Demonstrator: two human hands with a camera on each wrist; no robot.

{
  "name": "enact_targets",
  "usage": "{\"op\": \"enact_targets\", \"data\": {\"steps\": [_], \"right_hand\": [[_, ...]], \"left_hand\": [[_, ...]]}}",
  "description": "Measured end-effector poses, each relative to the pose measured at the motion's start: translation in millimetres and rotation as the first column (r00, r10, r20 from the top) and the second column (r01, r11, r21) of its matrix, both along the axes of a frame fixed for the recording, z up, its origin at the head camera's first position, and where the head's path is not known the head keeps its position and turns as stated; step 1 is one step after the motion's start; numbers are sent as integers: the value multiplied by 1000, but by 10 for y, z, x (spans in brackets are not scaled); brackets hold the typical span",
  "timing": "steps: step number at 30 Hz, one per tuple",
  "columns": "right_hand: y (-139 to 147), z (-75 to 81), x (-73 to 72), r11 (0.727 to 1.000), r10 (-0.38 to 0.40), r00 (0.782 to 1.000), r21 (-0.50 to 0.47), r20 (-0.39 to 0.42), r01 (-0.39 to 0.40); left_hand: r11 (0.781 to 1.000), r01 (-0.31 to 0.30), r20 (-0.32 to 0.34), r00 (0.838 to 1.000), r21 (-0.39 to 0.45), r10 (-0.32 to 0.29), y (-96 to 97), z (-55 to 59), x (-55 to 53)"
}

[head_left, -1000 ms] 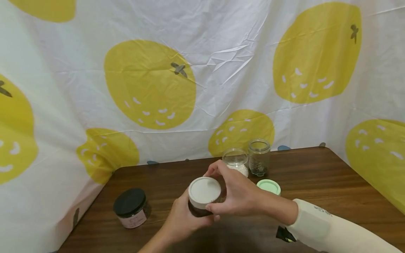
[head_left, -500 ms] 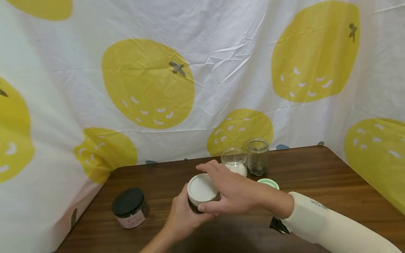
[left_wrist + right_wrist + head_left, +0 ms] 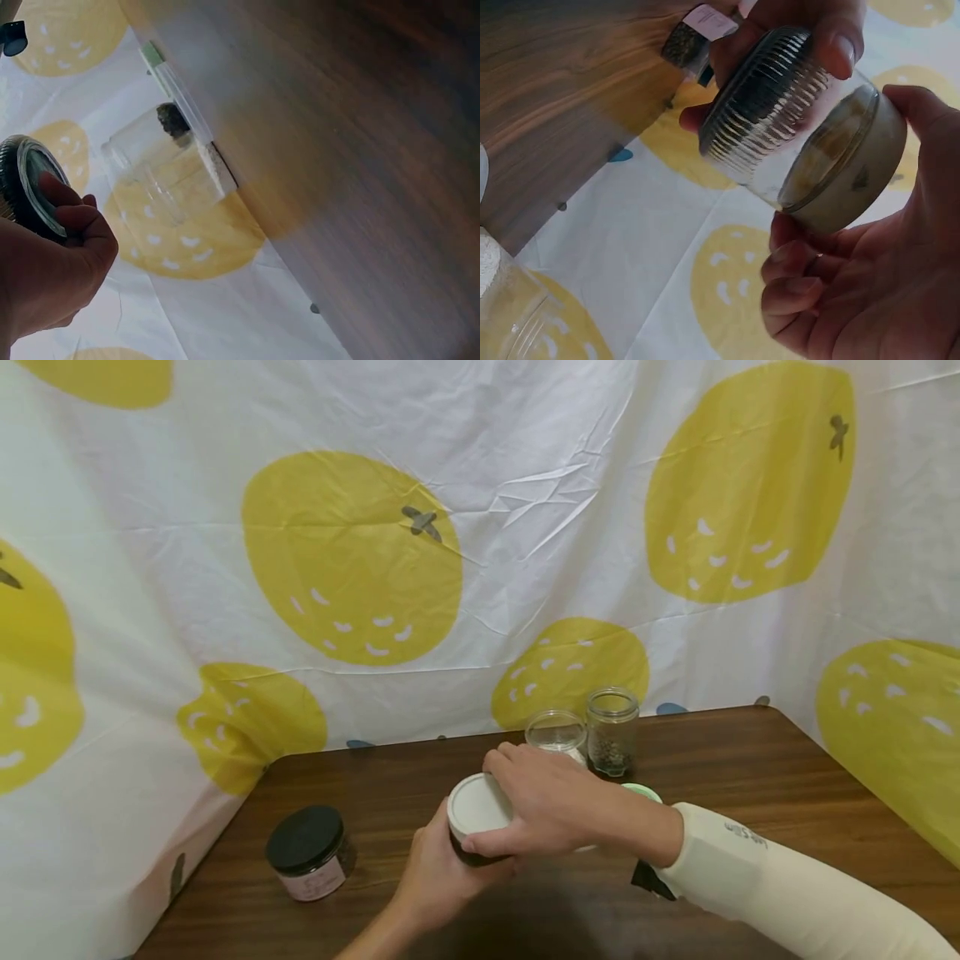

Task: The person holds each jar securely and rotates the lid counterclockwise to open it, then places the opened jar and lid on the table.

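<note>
My left hand (image 3: 447, 868) holds a glass jar (image 3: 769, 112) with ribbed sides and dark contents, raised above the table. Its underside faces the left wrist camera, with the left fingers (image 3: 79, 217) curled round it. A cream-white lid (image 3: 477, 806) sits on the jar. My right hand (image 3: 551, 802) grips this lid, thumb on the near edge and fingers on the far side. In the right wrist view the right thumb (image 3: 922, 109) presses the lid's rim, with the other fingers curled beneath. Part of the lid's top is hidden by the right hand.
Behind my right hand stand an open jar of white grains (image 3: 557, 731) and a taller open jar (image 3: 612, 735) with dark bits. A green lid (image 3: 643, 792) lies partly hidden by the right forearm. At left stands a black-lidded jar (image 3: 306, 852). A patterned curtain (image 3: 360, 560) surrounds the table.
My right hand's fingers loosened and lifted from the lid half a second ago, and now close round it again with the wrist turned. The left hand keeps the jar nearly in place.
</note>
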State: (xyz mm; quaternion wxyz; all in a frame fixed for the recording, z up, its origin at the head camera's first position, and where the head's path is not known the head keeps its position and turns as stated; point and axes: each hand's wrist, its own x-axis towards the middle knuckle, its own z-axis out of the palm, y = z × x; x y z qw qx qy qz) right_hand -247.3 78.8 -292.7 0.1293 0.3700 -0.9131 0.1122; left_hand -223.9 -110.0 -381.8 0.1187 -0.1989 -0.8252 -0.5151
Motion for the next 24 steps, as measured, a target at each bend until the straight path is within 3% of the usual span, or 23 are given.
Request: {"op": "enact_targets", "data": {"steps": [14, 17, 21, 24], "right_hand": [[53, -12, -93, 992, 126, 989, 21, -81, -125], [77, -4, -108, 982, 186, 981, 20, -50, -185], [138, 54, -91, 960, 278, 960, 28, 28, -279], [184, 122, -78, 944, 325, 945, 39, 45, -327]], "left_hand": [[997, 79, 21, 997, 9, -80, 8, 2, 6], [989, 147, 32, 989, 17, -147, -17, 1, 23], [965, 261, 20, 965, 14, -262, -52, 9, 61], [953, 302, 1, 953, 10, -302, -55, 46, 75]]}}
